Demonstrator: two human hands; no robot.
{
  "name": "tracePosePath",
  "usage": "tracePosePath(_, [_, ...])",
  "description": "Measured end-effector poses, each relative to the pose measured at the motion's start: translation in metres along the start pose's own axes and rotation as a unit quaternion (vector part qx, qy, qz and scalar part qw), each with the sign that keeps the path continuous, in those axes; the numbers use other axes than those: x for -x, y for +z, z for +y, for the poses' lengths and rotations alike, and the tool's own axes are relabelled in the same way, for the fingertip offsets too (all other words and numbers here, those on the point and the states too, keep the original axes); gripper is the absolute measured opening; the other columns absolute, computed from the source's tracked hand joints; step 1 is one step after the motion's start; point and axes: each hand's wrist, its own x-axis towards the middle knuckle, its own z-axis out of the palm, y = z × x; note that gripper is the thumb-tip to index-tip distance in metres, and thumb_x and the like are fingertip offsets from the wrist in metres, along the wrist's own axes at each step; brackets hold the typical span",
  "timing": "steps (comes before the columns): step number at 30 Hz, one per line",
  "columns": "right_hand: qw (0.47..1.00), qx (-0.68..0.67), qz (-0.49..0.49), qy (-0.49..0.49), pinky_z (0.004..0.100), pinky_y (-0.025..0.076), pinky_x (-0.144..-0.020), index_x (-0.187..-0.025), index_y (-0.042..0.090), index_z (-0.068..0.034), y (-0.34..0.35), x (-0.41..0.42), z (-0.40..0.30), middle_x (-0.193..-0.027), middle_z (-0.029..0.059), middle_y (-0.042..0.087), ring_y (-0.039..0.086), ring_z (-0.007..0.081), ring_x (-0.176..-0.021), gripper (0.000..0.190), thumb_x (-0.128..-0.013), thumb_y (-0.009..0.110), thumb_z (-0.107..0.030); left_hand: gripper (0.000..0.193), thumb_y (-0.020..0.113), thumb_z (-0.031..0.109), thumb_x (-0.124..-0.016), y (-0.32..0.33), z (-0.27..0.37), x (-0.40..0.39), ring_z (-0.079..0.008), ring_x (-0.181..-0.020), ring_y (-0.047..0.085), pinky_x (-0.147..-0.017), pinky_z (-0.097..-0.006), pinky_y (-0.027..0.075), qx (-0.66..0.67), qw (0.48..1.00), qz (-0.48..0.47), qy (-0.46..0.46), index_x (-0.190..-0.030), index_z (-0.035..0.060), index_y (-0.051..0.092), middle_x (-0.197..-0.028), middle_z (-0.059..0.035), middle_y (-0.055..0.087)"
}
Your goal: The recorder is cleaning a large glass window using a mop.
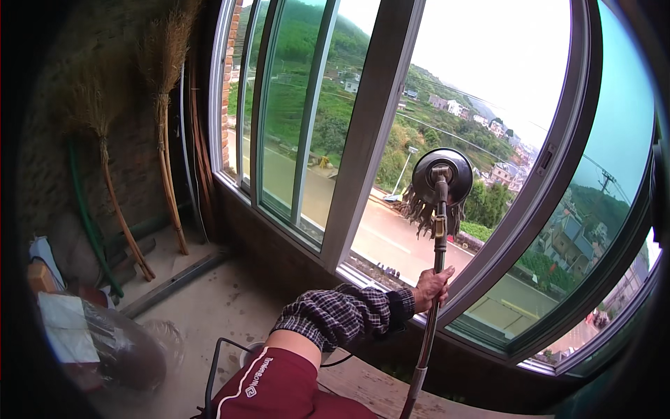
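My left hand [434, 289], in a plaid oversleeve [345, 314], is closed around the metal pole [426, 345] of a string mop. The mop is raised, its round plate [454, 167] at the top and its wet-looking grey strands [426, 214] hanging down. It stands at the open part of a sliding window; whether the head is past the frame I cannot tell. The pole runs down out of the picture at the bottom. My right hand is out of view. Beside the mop is the window frame [523, 230], with green-tinted panes [565, 262] to the right.
Two straw brooms [165, 131] [107, 167] lean on the left wall near a green hose [84, 225]. Plastic-wrapped goods [125, 340] lie on the floor. A metal bar [172, 283] crosses it. Below my arm are a bucket rim [250, 352], a black bent rod [210, 366] and a wooden board [382, 385].
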Motion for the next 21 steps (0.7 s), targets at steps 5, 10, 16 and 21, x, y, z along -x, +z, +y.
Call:
tracePosePath(5, [0.998,0.026,0.043,0.026,0.0339,0.042,-0.054,-0.091,0.051,-0.005,0.004,-0.015,0.007,-0.064,0.0073,0.053,0.051,0.0184,-0.058,0.027,-0.073,0.060,-0.023,0.028,0.055,0.027,-0.083,-0.009,0.005,-0.031,-0.0075,-0.033,0.036,-0.030,-0.0227,0.031,0.028,0.999,0.010,0.030,-0.070,0.0130,0.035,-0.045,0.0031,0.036])
tracePosePath(10, [0.995,0.049,0.067,0.048,0.0336,0.043,-0.053,-0.088,0.052,-0.004,0.009,-0.032,0.009,-0.063,0.0071,0.054,0.051,0.0183,-0.057,0.026,-0.073,0.060,-0.023,0.023,0.055,0.024,-0.083,-0.018,0.018,-0.066,-0.0059,-0.034,0.037,-0.029,-0.0213,0.032,0.011,0.997,-0.011,0.069,-0.076,0.0110,0.037,-0.049,0.0032,0.038])
tracePosePath(16, [0.993,0.062,0.076,0.065,0.0333,0.043,-0.052,-0.085,0.053,-0.004,0.016,-0.048,0.014,-0.061,0.0068,0.054,0.051,0.0181,-0.056,0.025,-0.072,0.061,-0.024,0.018,0.052,0.021,-0.084,-0.014,0.047,-0.098,-0.0050,-0.040,0.038,-0.033,-0.0201,0.033,-0.032,0.991,-0.035,0.127,-0.082,0.0096,0.038,-0.056,0.0029,0.040])
tracePosePath(21, [0.992,0.065,0.076,0.072,0.0331,0.043,-0.052,-0.082,0.054,-0.003,0.019,-0.059,0.011,-0.060,0.0066,0.054,0.051,0.0180,-0.054,0.024,-0.071,0.061,-0.024,0.014,0.051,0.019,-0.080,-0.008,0.064,-0.113,-0.0062,-0.041,0.040,-0.034,-0.0210,0.033,-0.036,0.985,-0.036,0.166,-0.084,0.0103,0.040,-0.059,0.0025,0.041])
